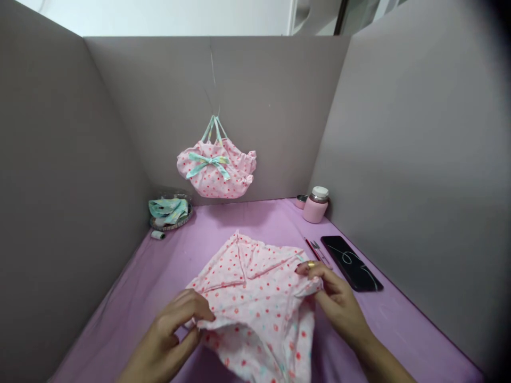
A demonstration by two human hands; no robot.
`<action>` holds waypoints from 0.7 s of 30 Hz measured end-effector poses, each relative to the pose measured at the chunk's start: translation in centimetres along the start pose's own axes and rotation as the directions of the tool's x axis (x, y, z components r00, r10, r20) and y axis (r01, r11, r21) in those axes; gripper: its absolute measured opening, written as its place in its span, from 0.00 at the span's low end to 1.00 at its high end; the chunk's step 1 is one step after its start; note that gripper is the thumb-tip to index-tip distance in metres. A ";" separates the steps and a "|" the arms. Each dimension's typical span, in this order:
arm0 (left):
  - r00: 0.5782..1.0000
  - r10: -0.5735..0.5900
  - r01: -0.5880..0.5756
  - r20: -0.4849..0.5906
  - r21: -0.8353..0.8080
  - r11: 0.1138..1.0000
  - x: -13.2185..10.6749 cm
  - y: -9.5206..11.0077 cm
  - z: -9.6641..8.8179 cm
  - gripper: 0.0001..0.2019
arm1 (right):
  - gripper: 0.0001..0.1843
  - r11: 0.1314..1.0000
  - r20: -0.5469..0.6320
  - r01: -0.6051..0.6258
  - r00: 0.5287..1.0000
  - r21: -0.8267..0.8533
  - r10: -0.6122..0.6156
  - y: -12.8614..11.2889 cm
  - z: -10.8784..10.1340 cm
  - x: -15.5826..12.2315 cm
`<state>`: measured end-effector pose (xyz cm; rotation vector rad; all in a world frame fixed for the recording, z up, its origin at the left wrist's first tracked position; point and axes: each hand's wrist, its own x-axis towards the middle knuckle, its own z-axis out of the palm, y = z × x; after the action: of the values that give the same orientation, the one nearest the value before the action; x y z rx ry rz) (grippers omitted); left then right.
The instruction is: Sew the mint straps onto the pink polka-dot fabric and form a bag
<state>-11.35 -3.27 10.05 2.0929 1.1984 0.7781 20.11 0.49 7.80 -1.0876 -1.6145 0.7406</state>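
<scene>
Left hand (171, 332), bare: thumb and fingers pinched on the near left edge of the dotted cloth. Right hand (337, 300), bare, gold ring (311, 264) on one finger: thumb and fingers closed on a folded bit at the right edge of the same piece.

Dotted cloth (259, 290), one: pale pink with red and some bluish dots, seams across the far part. Located at the front middle of the table, between the two hands; far part spread out, near edge lifted and gaping a little.

Table cover (231, 218): purple, slightly creased.

Pouch (223, 178), one: pink, red-dotted, hung before the back wall (279, 106) by green straps (215, 130); green bow (209, 161) on its front.

Far left corner: tray (171, 227), with green fabric (170, 210) heaped in it; small spool (158, 234) on its side, just in front.

Far right corner: pink jar (315, 208), white lid on; small tin (301, 201) just beside it.

Right side: red pencil (312, 248); snips (320, 252) alongside; black phone (351, 263), lying flat, a pale looped line across it, thread or reflection cannot be told.
</scene>
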 end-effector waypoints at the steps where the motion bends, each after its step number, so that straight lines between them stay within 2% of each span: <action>1: 0.997 -0.038 0.042 0.071 -0.051 0.998 -0.3 0.5 -0.1 0.08 | 0.05 0.999 0.028 -0.033 0.999 0.032 0.032 -0.2 -0.4 0.1; 3: 0.959 -0.108 0.149 0.261 -0.143 0.978 -1.0 1.0 -0.2 0.08 | 0.07 0.991 0.220 -0.121 0.970 0.057 0.105 -0.4 -1.3 0.1; 4: 0.930 -0.135 0.205 0.343 -0.178 0.962 -1.4 1.0 -0.3 0.07 | 0.09 0.984 0.338 -0.170 0.931 0.054 0.142 -0.3 -1.8 0.0; 5: 0.905 -0.160 0.254 0.394 -0.200 0.946 -1.8 0.7 -0.4 0.07 | 0.09 0.976 0.420 -0.215 0.890 0.046 0.176 -0.1 -2.3 -0.1; 6: 0.895 -0.189 0.292 0.405 -0.208 0.934 -2.0 0.3 -0.5 0.06 | 0.09 0.967 0.447 -0.252 0.870 0.042 0.207 0.2 -2.8 -0.2; 7: 0.901 -0.225 0.315 0.370 -0.202 0.927 -2.1 -0.2 -0.6 0.06 | 0.08 0.959 0.418 -0.279 0.877 0.044 0.236 0.6 -3.2 -0.2; 9: 0.930 -0.301 0.331 0.211 -0.128 0.935 -1.7 -1.3 -0.7 0.09 | 0.06 0.949 0.238 -0.310 0.927 0.050 0.290 1.7 -3.8 -0.2; 11: 0.944 -0.328 0.327 0.033 0.016 0.945 -0.4 -2.4 -0.4 0.11 | 0.06 0.949 0.072 -0.317 0.946 0.009 0.315 2.8 -3.6 0.2; 12: 0.948 -0.316 0.318 -0.033 0.095 0.944 0.4 -2.8 0.0 0.10 | 0.07 0.950 0.036 -0.312 0.949 -0.034 0.313 3.3 -3.3 0.4; 14: 0.968 -0.224 0.243 -0.109 0.227 0.943 2.4 -3.4 1.3 0.10 | 0.08 0.953 0.049 -0.250 0.964 -0.175 0.262 3.8 -2.0 1.1; 16: 0.981 -0.133 0.172 -0.143 0.313 0.934 4.3 -3.9 3.0 0.14 | 0.09 0.941 0.122 -0.138 0.975 -0.310 0.183 3.9 0.1 1.8; 18: 0.978 -0.124 0.173 -0.170 0.316 0.933 6.0 -4.4 4.6 0.15 | 0.10 0.926 0.174 -0.048 0.977 -0.374 0.122 4.2 2.4 2.4; 21: 0.952 -0.170 0.239 -0.256 0.266 0.934 7.7 -5.6 5.8 0.09 | 0.13 0.915 0.213 0.014 0.974 -0.403 0.079 5.0 5.3 3.2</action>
<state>-6.86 4.65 3.66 2.1014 1.7233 0.7985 16.22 5.64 3.15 -1.3643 -2.0076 0.5794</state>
